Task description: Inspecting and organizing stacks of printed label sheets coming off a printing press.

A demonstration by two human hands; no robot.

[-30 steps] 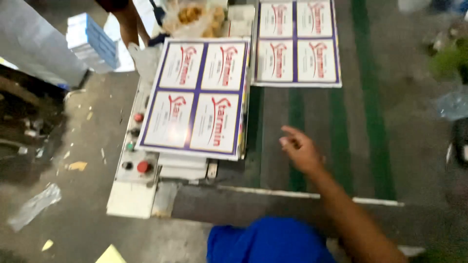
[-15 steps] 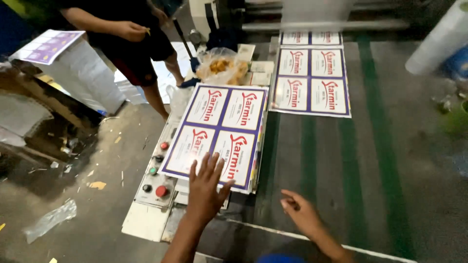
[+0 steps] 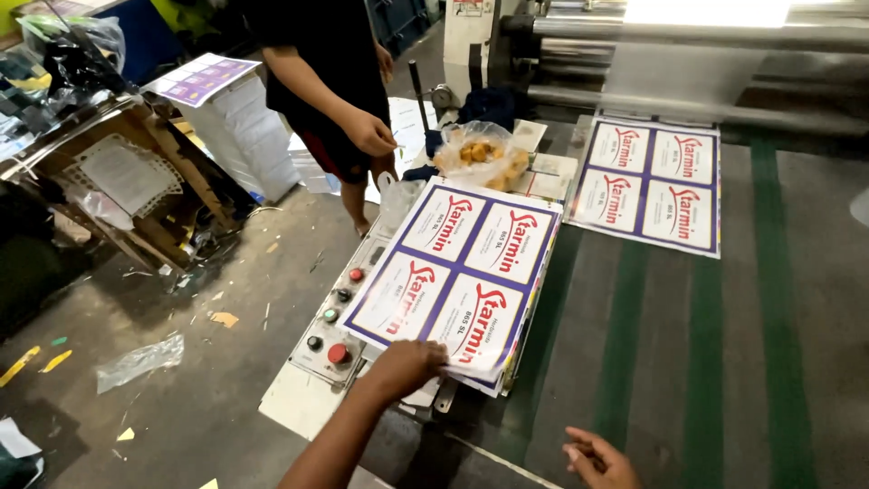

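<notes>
Head view — your left hand (image 3: 403, 367) lies on the near edge of the stack of printed sheets (image 3: 462, 276), its grip closed on the front corner with the fingers curled over the top sheet. The stack sits on the machine's surface (image 3: 294, 403), just right of the control panel (image 3: 339, 312) with its red and green buttons, and left of the green-striped conveyor belt (image 3: 634, 362).

Your right hand (image 3: 597, 457) hovers low over the belt near the bottom of the frame, fingers loosely apart, holding nothing and well clear of the stack.

Further up the belt a single printed sheet (image 3: 652, 186) lies flat below the rollers (image 3: 688, 41). A clear bag of snacks (image 3: 480, 154) rests just beyond the far end of the stack.

Another person stands at the far left of the machine, one hand (image 3: 367, 131) hanging near the bag; behind them is a tall white pile of sheets (image 3: 240, 136) on the floor.

Judged step: you are taking hold of the stack at its near edge — squaring or lifting, it can't be told which. A next move would call for the right hand to come across and take the other near corner, so the sheets stay aligned and don't fan out.
</notes>
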